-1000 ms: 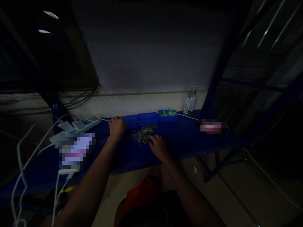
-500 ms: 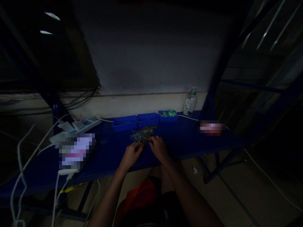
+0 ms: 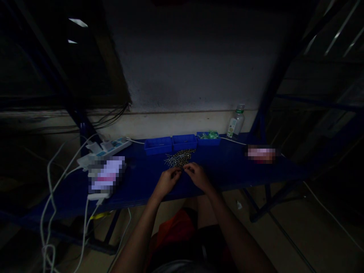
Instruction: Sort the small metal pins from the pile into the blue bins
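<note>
A heap of small metal parts (image 3: 180, 157) lies on the blue table (image 3: 227, 168), just in front of three blue trays. My left hand (image 3: 167, 179) and my right hand (image 3: 197, 175) sit close together at the near edge of the heap. Their fingertips are pinched and nearly meet. The dim light hides what the fingers hold. The left blue tray (image 3: 158, 145) and the middle blue tray (image 3: 184, 142) stand side by side. The right blue tray (image 3: 208, 138) holds green pieces.
A white power strip (image 3: 109, 148) with white cables lies at the table's left. A blurred-out object (image 3: 105, 175) lies beside it, another (image 3: 261, 154) at the right. A small bottle (image 3: 236, 123) stands by the wall. Blue shelf posts rise on both sides.
My left hand came back from the left tray to the near edge of the heap and met my right hand. The view shifted slightly, so everything sits a little further right.
</note>
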Demonstrator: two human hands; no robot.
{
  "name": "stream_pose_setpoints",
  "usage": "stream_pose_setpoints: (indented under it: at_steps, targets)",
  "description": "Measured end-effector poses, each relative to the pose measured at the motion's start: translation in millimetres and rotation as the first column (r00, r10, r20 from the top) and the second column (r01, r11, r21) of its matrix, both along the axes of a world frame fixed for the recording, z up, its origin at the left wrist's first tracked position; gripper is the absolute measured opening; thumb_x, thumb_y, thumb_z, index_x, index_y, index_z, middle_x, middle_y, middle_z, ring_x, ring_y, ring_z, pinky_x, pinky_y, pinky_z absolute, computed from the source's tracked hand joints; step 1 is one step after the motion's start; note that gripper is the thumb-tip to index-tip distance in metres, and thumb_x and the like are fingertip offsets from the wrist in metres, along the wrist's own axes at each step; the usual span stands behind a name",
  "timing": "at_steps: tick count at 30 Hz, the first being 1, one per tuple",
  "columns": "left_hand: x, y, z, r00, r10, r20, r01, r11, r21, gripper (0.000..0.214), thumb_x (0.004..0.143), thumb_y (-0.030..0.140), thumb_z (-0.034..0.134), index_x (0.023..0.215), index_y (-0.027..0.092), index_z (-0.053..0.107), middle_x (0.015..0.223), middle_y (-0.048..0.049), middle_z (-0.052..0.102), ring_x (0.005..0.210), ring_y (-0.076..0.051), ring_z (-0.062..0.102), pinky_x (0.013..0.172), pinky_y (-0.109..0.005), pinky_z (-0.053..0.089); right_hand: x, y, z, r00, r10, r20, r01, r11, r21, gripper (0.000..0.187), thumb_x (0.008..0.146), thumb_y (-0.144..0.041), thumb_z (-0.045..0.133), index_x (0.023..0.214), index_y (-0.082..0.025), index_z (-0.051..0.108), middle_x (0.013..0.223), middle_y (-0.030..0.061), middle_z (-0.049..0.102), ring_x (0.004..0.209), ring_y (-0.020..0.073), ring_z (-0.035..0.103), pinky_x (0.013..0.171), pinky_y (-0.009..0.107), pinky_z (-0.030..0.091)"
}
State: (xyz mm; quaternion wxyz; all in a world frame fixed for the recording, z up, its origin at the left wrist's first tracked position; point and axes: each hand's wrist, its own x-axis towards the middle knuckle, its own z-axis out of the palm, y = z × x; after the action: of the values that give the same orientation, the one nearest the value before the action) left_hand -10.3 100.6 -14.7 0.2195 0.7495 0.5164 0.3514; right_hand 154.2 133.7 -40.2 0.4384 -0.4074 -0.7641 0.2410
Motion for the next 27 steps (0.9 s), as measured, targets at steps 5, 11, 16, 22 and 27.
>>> stream_pose_setpoints:
  at_steps: [5, 11, 16, 22, 27]
  targets:
    - [-1.4, 0.1, -0.1, 0.998, -0.02, 0.055, 0.021, 1.0, -0.015, 0.033, 0.081, 0.036, 0.048, 0.104, 0.016, 0.062, 0.087, -0.0047, 0.068, 0.075, -0.018, 0.061, 0.069, -0.025, 0.044, 0.5, -4.8, 5.0, 0.991, 0.126, -0.041, -0.128, 0.991, -0.035, 0.015, 0.082, -0.02, 0.05, 0.091, -0.019, 0.062, 0.09, 0.002, 0.061, 0.081, 0.0124, 0.056, 0.072, 0.024, 0.042]
    - [-4.4, 1.3, 0.4, 0.996, -0.012, 0.09, 0.015, 0.999, -0.035, 0.031, 0.079, 0.041, 0.05, 0.086, 0.015, 0.065, 0.075, -0.0019, 0.066, 0.069, -0.016, 0.059, 0.062, -0.022, 0.043, -1.5, -4.1, 5.5, 0.991, 0.116, -0.063, -0.118, 0.992, -0.034, 0.016, 0.082, -0.021, 0.05, 0.092, -0.019, 0.063, 0.09, 0.002, 0.064, 0.08, 0.0121, 0.057, 0.074, 0.023, 0.042]
    - [-6.2, 2.9, -1.3, 0.997, 0.01, 0.08, -0.007, 0.999, -0.036, 0.029, 0.078, 0.041, 0.052, 0.083, 0.015, 0.065, 0.075, -0.0014, 0.066, 0.069, -0.016, 0.059, 0.062, -0.022, 0.041, -3.1, -2.6, 1.9, 0.99, 0.121, -0.07, -0.125, 0.991, -0.052, 0.018, 0.081, -0.024, 0.052, 0.093, -0.018, 0.063, 0.09, 0.0022, 0.066, 0.077, 0.0123, 0.059, 0.071, 0.023, 0.043]
    - [-6.2, 4.3, -0.6, 0.99, 0.0, 0.141, 0.005, 0.999, -0.039, 0.029, 0.078, 0.04, 0.052, 0.086, 0.015, 0.066, 0.079, -0.0025, 0.067, 0.075, -0.017, 0.06, 0.067, -0.023, 0.043, -3.1, -0.9, -2.7, 0.986, 0.127, -0.103, -0.135, 0.988, -0.071, 0.017, 0.081, -0.027, 0.054, 0.094, -0.02, 0.063, 0.088, 0.0016, 0.067, 0.08, 0.0136, 0.061, 0.072, 0.024, 0.045]
    - [-6.6, 5.3, -1.5, 0.979, -0.028, 0.201, 0.036, 0.999, -0.036, 0.03, 0.077, 0.038, 0.055, 0.094, 0.015, 0.065, 0.083, -0.0039, 0.068, 0.078, -0.018, 0.062, 0.072, -0.025, 0.046, -2.5, -0.5, -0.8, 0.991, 0.116, -0.065, -0.117, 0.993, -0.023, 0.018, 0.085, -0.026, 0.049, 0.095, -0.021, 0.063, 0.09, 0.002, 0.066, 0.084, 0.0142, 0.06, 0.076, 0.024, 0.043]
